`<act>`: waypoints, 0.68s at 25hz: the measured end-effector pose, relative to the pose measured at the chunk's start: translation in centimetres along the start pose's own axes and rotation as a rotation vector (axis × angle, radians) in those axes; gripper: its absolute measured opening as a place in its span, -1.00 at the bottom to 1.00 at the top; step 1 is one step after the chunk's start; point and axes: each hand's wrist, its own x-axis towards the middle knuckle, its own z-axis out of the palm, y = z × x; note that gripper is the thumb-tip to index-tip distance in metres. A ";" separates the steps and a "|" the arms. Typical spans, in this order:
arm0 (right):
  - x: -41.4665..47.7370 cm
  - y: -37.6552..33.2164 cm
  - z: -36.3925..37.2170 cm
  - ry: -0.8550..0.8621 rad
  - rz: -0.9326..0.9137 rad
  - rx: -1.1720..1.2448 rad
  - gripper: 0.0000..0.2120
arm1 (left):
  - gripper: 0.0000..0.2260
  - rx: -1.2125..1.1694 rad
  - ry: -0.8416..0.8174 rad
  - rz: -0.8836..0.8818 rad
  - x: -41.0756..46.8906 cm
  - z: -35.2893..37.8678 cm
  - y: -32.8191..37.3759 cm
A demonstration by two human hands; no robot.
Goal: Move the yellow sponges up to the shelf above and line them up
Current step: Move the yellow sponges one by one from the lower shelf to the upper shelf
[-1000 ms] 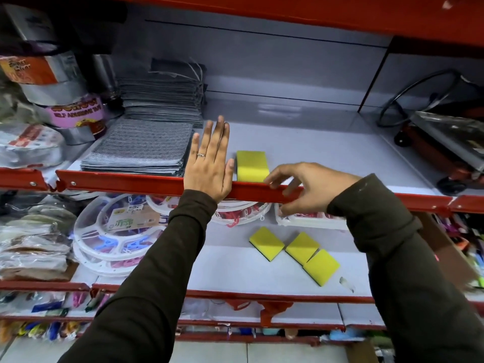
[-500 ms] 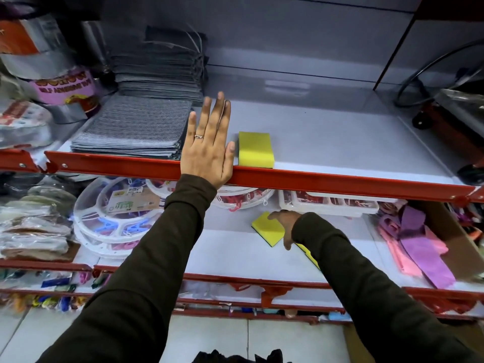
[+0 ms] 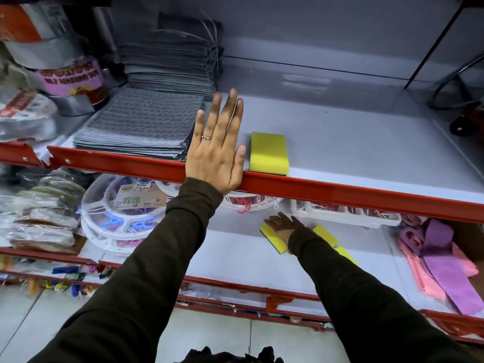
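The upper shelf [image 3: 353, 142] is a smooth pale-grey board edged with a glossy red metal lip; on it, just behind that lip, lies one yellow sponge [image 3: 268, 152], a soft rectangular block with rounded corners and a thin dark scouring layer showing at its near bottom edge; to its left sits a flat stack of grey woven cloths [image 3: 138, 127], finely ribbed and square-cut, with a taller pile behind. The left hand [image 3: 216, 150] lies flat, palm down, over the red lip between the cloths and the sponge, fingers straight and close together, a ring on one; its thumb is just beside the sponge's left edge, and contact cannot be told. On the lower shelf [image 3: 222, 252], the right hand [image 3: 284, 226] rests palm down with fingers spread over a second yellow sponge [image 3: 272, 239], which is tilted, its dark underside visible along one edge; whether the fingers grip it cannot be told; two more yellow sponges [image 3: 326, 234] show partly beside and behind the dark sleeve. Pink and purple cloths [image 3: 440, 260] lie at the right; round white plastic peg hangers [image 3: 115, 218] at the left.
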 end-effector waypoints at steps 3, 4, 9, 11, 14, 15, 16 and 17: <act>0.2 -0.3 -0.1 0.032 0.010 -0.037 -0.25 | -0.34 0.010 -0.009 -0.005 0.1 -0.1 0.0; 0.0 -0.3 -0.2 0.018 0.022 -0.035 -0.15 | -0.34 0.011 -0.012 -0.006 0.1 -0.1 0.0; -2.5 -0.8 -0.4 0.031 0.090 0.108 0.12 | -0.35 0.005 -0.023 -0.009 0.1 -0.4 0.2; -4.0 -1.1 -0.6 0.069 0.111 0.150 0.14 | -0.36 0.002 -0.030 -0.011 0.2 -0.6 0.2; -6.5 -2.0 -1.2 0.167 0.112 0.159 0.07 | -0.37 0.004 -0.050 -0.012 0.1 -1.0 0.4; -7.5 -2.3 -1.6 0.195 0.109 0.164 0.05 | -0.37 0.004 -0.058 -0.011 0.1 -1.2 0.5; -8.5 -2.7 -2.0 0.217 0.107 0.165 0.03 | -0.37 0.002 -0.063 -0.012 0.1 -1.3 0.6; -9.4 -3.0 -2.6 0.235 0.104 0.159 0.02 | -0.37 0.001 -0.067 -0.017 0.2 -1.4 0.6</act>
